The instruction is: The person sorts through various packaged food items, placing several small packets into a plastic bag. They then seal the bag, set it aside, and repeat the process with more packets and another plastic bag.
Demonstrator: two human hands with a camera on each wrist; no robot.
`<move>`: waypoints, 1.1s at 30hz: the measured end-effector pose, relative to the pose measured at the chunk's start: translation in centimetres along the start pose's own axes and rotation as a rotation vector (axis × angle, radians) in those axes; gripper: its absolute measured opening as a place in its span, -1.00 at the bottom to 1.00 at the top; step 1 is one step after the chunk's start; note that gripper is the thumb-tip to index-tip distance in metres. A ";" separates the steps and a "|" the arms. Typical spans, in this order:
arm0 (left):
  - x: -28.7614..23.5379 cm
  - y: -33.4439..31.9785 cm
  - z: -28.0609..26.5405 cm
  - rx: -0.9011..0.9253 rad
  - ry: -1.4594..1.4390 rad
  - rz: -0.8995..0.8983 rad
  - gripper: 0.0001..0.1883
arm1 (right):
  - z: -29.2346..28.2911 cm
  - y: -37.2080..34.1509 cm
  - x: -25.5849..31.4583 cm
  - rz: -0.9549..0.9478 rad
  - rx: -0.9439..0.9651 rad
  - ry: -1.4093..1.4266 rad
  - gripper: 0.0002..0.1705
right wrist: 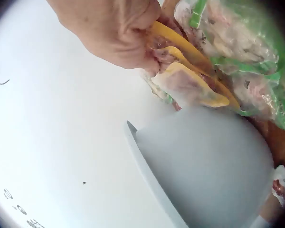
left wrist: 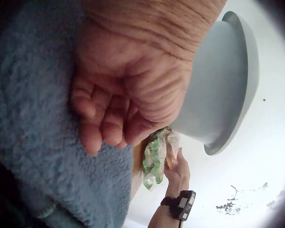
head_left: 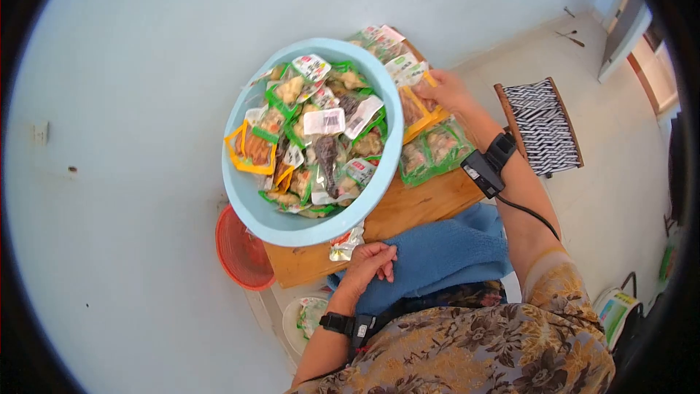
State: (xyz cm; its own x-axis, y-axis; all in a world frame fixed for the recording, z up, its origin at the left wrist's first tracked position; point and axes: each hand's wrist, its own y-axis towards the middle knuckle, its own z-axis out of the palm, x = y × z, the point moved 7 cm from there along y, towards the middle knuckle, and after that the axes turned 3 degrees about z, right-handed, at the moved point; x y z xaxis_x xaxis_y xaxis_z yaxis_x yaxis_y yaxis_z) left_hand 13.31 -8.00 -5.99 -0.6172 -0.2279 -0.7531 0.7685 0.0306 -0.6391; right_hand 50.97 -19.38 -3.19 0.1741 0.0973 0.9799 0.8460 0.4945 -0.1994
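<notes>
A light blue basin (head_left: 235,208) full of small food packets stands on the wooden table (head_left: 430,201). Beyond its right side, my right hand (head_left: 448,93) grips yellow-edged packets (head_left: 414,113); the right wrist view shows the hand (right wrist: 123,38) pinching their edge, with the yellow packets (right wrist: 185,85) close to the basin wall (right wrist: 204,161). Green-edged packets (head_left: 440,147) lie beside them on the table. My left hand (head_left: 368,266) rests loosely curled on a blue cloth (head_left: 445,252), holding nothing, near a small silver-and-red packet (head_left: 345,242); the left wrist view shows its palm (left wrist: 133,80).
A red basket (head_left: 244,252) stands below the table's left end, and a white bowl (head_left: 293,321) with packets is lower down. A woven stool (head_left: 541,128) stands on the floor at right. A bucket (head_left: 616,314) is at the lower right. The wall rises at left.
</notes>
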 end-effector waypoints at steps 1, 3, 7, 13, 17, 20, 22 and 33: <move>0.0 0.0 0.1 0.008 0.005 -0.002 -0.71 | 0.1 -0.3 0.9 -0.038 -0.015 0.010 -0.77; 0.0 -0.1 0.1 -0.006 -0.010 -0.008 -0.71 | 0.4 -0.2 1.3 -0.082 -0.017 0.014 -0.74; -0.2 -0.1 0.1 -0.003 -0.008 -0.011 -0.70 | -0.2 -0.5 1.2 -0.138 -0.147 -0.242 -0.59; 0.0 0.0 0.0 -0.029 0.035 0.018 -0.68 | -0.5 -3.3 3.1 -0.259 -0.413 -0.549 -0.36; 0.3 0.1 0.1 -0.010 0.006 0.045 -0.67 | -0.8 -6.7 3.1 -0.330 -0.636 -0.736 -0.29; 0.2 0.1 0.0 0.004 0.014 0.076 -0.68 | 0.1 -10.6 4.5 -0.422 -0.634 -0.680 -0.43; 0.2 0.1 0.0 0.007 -0.002 0.092 -0.68 | 1.7 -13.9 5.5 -0.484 -0.583 -0.614 -0.52; 1.0 -5.1 -1.0 0.077 -0.127 0.259 -0.68 | 13.0 -26.0 0.9 -0.504 -0.153 -0.593 -0.86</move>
State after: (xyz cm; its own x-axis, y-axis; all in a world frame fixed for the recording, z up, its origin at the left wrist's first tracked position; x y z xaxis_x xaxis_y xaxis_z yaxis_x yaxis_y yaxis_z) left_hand 8.58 -7.47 -3.63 -0.3763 -0.3423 -0.8610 0.9113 0.0307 -0.4105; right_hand 22.55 -20.94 2.96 -0.5097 0.3582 0.7822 0.8186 0.4817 0.3129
